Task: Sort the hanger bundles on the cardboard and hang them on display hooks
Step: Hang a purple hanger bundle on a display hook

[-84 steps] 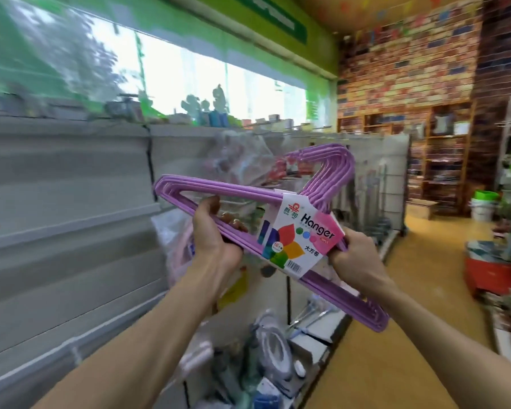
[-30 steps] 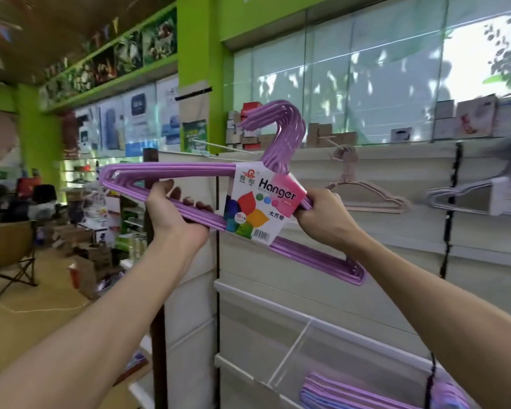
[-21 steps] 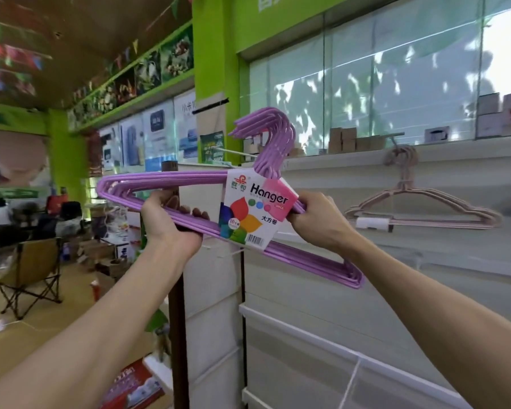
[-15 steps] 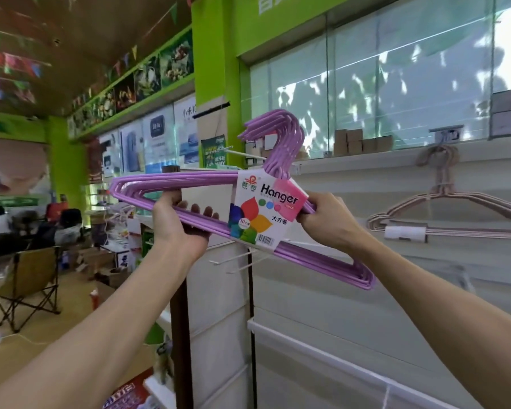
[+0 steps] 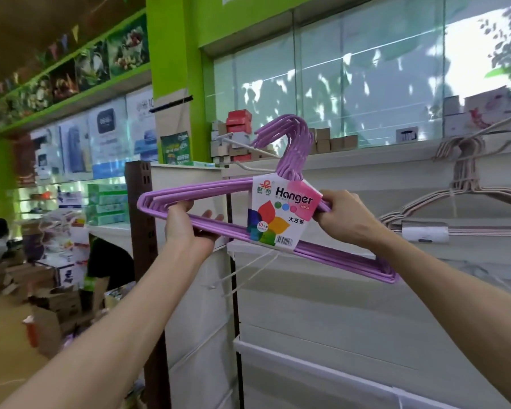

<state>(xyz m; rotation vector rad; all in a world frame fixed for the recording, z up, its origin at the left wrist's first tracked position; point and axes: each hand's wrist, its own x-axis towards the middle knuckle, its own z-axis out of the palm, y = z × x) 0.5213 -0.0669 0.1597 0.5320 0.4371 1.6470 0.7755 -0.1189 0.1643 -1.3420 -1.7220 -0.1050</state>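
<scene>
1. Left hand (image 5: 186,231) grips the lower bar of one purple hanger bundle (image 5: 207,228), fingers curled round it.
2. Right hand (image 5: 341,219) pinches the bundle beside its single paper label (image 5: 282,214).
3. The bundle is held raised, its hooks near one white display hook (image 5: 248,149).
4. One beige hanger bundle (image 5: 466,184) hangs on the wall panel (image 5: 366,305) to the right.

1. One purple hanger bundle (image 5: 219,228) is showing near the centre, wearing one paper label (image 5: 281,214).
2. Two hands are showing: left hand (image 5: 189,231) at 9 o'clock of the label, right hand (image 5: 342,219) at 3 o'clock.
3. One beige hanger bundle (image 5: 460,202) is hanging at 3 o'clock.
4. One white display hook (image 5: 245,147) is sticking out at 12 o'clock.
</scene>
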